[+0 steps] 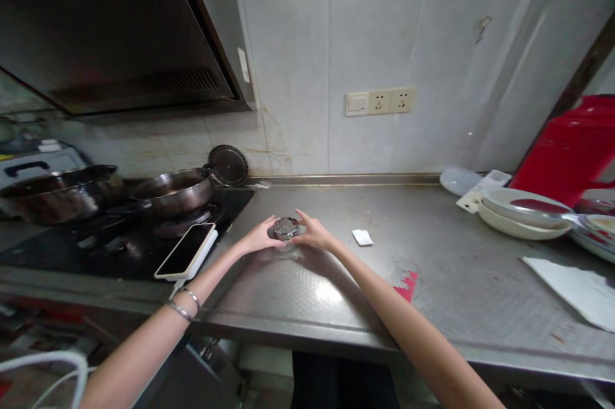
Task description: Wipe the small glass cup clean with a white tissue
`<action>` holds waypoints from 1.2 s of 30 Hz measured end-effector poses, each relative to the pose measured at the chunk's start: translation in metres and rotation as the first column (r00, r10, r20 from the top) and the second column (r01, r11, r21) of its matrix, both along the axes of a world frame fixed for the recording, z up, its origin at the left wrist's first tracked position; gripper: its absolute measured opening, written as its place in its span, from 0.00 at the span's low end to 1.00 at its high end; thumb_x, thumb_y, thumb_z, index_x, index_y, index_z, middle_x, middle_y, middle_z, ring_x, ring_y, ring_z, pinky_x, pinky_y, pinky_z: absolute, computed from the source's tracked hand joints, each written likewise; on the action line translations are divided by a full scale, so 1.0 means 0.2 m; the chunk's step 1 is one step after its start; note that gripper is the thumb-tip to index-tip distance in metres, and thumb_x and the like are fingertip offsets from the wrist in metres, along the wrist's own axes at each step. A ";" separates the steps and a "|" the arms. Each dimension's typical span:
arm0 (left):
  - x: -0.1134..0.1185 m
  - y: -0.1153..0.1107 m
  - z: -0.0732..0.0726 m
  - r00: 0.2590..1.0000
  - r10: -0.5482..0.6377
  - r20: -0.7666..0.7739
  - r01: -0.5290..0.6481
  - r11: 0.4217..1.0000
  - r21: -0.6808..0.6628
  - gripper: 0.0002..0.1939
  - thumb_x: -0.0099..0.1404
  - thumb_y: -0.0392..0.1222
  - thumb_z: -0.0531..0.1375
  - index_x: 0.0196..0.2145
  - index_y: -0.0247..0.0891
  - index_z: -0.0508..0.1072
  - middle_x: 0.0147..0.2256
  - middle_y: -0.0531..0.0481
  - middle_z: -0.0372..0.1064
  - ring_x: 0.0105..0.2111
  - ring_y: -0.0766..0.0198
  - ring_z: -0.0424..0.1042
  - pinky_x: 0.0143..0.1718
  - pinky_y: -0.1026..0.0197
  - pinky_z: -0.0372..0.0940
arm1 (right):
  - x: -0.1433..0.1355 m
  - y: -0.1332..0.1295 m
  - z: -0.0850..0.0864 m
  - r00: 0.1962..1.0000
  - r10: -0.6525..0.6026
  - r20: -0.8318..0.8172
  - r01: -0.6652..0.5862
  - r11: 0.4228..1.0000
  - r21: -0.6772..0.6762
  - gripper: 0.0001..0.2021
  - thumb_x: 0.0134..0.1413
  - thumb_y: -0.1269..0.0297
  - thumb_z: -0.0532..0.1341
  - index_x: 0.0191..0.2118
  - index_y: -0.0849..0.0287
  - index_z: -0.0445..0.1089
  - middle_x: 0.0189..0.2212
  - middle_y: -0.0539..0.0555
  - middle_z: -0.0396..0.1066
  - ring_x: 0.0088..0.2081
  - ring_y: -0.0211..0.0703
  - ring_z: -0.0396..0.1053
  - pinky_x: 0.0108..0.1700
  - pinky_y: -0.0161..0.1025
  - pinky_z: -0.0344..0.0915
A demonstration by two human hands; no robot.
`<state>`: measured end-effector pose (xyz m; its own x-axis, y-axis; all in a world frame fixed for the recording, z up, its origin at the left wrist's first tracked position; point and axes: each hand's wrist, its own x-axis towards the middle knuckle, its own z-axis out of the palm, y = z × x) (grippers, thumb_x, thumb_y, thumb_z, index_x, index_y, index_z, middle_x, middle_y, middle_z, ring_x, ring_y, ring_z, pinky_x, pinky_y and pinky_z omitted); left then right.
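A small round thing (286, 229) with a shiny dark face and a silvery rim, looking like a watch face, sits on the steel worktop between my two hands. My left hand (261, 236) is curved round its left side, with the thumb near the front and the fingers behind. From the right, my right hand (313, 231) bends round it the same way, fingertips at its rim. Both hands appear to touch it. What lies below its face is too small to make out.
Left of my hands, a phone (186, 251) lies by the black stove, which carries a pan (175, 194) and a larger pot (62, 197). A white paper piece (362, 238) and a red scrap (407, 285) lie to the right. Stacked bowls (521, 223) stand farther right.
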<state>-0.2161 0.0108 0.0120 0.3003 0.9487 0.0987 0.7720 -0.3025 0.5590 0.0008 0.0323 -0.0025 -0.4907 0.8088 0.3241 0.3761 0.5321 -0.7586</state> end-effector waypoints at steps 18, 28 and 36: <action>-0.24 -0.04 -0.10 0.992 0.113 0.050 -0.111 0.993 -0.046 0.49 0.42 0.53 0.68 0.59 0.31 0.60 0.63 0.35 0.47 0.63 0.49 0.46 0.63 0.52 0.44 | -0.26 0.03 -0.09 0.995 0.086 0.042 -0.086 0.996 0.006 0.53 0.34 0.57 0.71 0.65 0.64 0.45 0.49 0.64 0.71 0.52 0.54 0.68 0.53 0.47 0.61; -0.26 -0.04 -0.12 0.996 0.088 0.021 -0.088 0.996 -0.032 0.45 0.44 0.53 0.67 0.58 0.35 0.62 0.62 0.38 0.49 0.63 0.48 0.47 0.63 0.52 0.45 | -0.27 0.03 -0.10 0.995 0.096 0.026 -0.096 0.995 -0.007 0.54 0.32 0.57 0.72 0.65 0.62 0.44 0.47 0.61 0.72 0.50 0.54 0.69 0.51 0.47 0.62; -0.27 -0.03 -0.14 0.996 0.086 0.019 -0.085 0.996 -0.032 0.45 0.44 0.53 0.67 0.58 0.33 0.62 0.62 0.38 0.49 0.63 0.49 0.47 0.63 0.53 0.45 | -0.27 0.04 -0.10 0.994 0.097 0.042 -0.097 0.995 -0.004 0.54 0.33 0.57 0.71 0.65 0.62 0.43 0.43 0.59 0.74 0.44 0.51 0.71 0.47 0.45 0.64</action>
<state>-0.2701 0.0041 -0.0151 0.2162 0.9735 0.0742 0.7824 -0.2182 0.5833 -0.0540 0.0393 -0.0235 -0.5804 0.7571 0.2998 0.3545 0.5664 -0.7440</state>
